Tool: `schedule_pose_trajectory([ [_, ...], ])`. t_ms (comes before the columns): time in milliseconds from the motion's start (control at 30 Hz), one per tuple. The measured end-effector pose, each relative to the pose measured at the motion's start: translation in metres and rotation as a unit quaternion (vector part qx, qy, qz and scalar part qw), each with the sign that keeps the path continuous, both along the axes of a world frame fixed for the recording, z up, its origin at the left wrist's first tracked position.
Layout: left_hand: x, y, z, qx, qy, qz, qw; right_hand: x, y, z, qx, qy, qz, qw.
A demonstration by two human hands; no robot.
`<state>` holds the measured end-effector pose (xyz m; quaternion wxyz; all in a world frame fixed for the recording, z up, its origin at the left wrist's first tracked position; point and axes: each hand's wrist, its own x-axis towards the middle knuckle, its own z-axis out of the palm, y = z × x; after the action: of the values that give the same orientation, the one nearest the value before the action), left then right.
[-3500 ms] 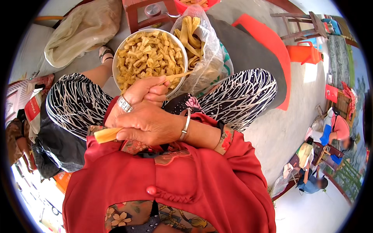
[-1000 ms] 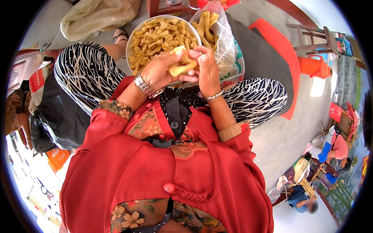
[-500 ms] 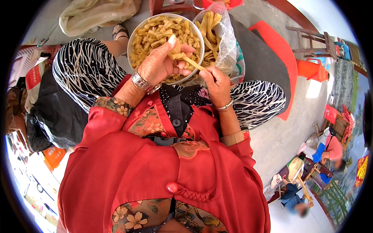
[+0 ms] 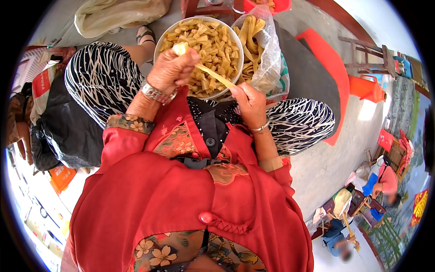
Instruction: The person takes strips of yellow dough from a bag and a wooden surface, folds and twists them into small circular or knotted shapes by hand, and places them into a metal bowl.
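Note:
My left hand (image 4: 173, 70) is closed in a fist around one end of a soft yellow strip (image 4: 215, 75), and a folded pale end pokes out above the thumb. The strip runs taut to my right hand (image 4: 250, 103), which pinches its other end between thumb and finger. Both hands are over the near side of a round white basin (image 4: 242, 59) heaped with small knotted yellow pieces (image 4: 206, 41). Long yellow strips (image 4: 249, 38) lie folded in a clear plastic bag (image 4: 267, 68) to the right of the basin.
A dark mat with a red edge (image 4: 333, 77) lies right of my knee. Farther right are a wooden stool (image 4: 369, 52) and an orange-red container (image 4: 364, 88). A black bag (image 4: 68, 122) sits at left, a pale sack (image 4: 122, 16) beyond. Two people work at lower right.
My left hand has moved left and closed from a loose, spread grip into a fist around the strip. The strip is now stretched between my hands.

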<state>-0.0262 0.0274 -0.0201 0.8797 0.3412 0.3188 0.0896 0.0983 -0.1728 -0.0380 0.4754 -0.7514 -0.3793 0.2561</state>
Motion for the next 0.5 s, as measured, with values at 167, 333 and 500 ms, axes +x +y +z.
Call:
schedule_pose_trajectory([
  [167,-0.002,0.005,0.011,0.027,0.005,0.032,0.999,0.004,0.001,0.003,-0.007,0.001,0.003,1.000],
  [333,0.015,0.017,0.042,0.116,-0.087,0.020,0.989,0.043,0.016,-0.025,-0.053,-0.025,0.079,0.995],
  [500,0.027,0.014,0.060,0.212,-0.111,-0.008,0.971,0.080,0.006,-0.071,-0.176,-0.078,0.119,0.974],
])
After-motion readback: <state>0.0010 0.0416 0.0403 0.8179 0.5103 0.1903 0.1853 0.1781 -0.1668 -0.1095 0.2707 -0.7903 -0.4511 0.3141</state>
